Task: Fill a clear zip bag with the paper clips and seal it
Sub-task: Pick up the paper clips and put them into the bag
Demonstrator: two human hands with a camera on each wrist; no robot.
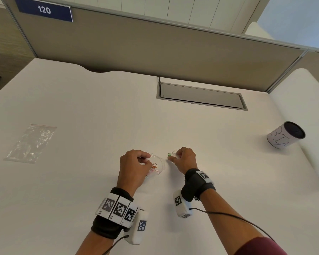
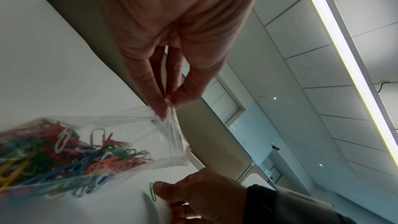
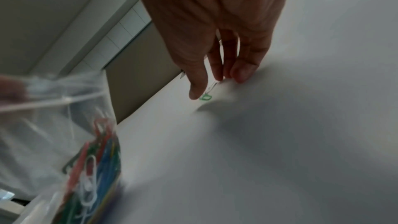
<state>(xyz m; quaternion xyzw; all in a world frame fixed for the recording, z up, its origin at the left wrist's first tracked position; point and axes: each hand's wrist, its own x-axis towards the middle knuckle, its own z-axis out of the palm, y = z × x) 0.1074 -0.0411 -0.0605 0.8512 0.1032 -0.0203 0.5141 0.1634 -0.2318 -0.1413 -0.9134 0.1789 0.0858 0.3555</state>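
A clear zip bag [image 1: 158, 165] [image 2: 129, 134] [image 3: 64, 108] hangs just above the white table [image 1: 99, 116], with its mouth facing right. My left hand [image 1: 147, 159] [image 2: 167, 106] pinches the bag's upper rim between thumb and fingertips. Many coloured paper clips [image 2: 64, 156] [image 3: 96, 151] are heaped inside. To the right of the mouth, a green clip [image 1: 169, 154] [image 2: 152, 192] [image 3: 205, 98] and a silver clip [image 1: 174, 151] [image 3: 213, 86] lie on the table. My right hand [image 1: 173, 157] [image 3: 208, 88] is down on them, thumb and fingertips closing round both.
A second, empty zip bag [image 1: 30, 143] lies flat at the left of the table. A paper-wrapped cylinder marked BIN [image 1: 285, 135] stands at the right. A grey cable hatch [image 1: 201, 96] is set into the table ahead. A partition wall [image 1: 155, 43] is behind it.
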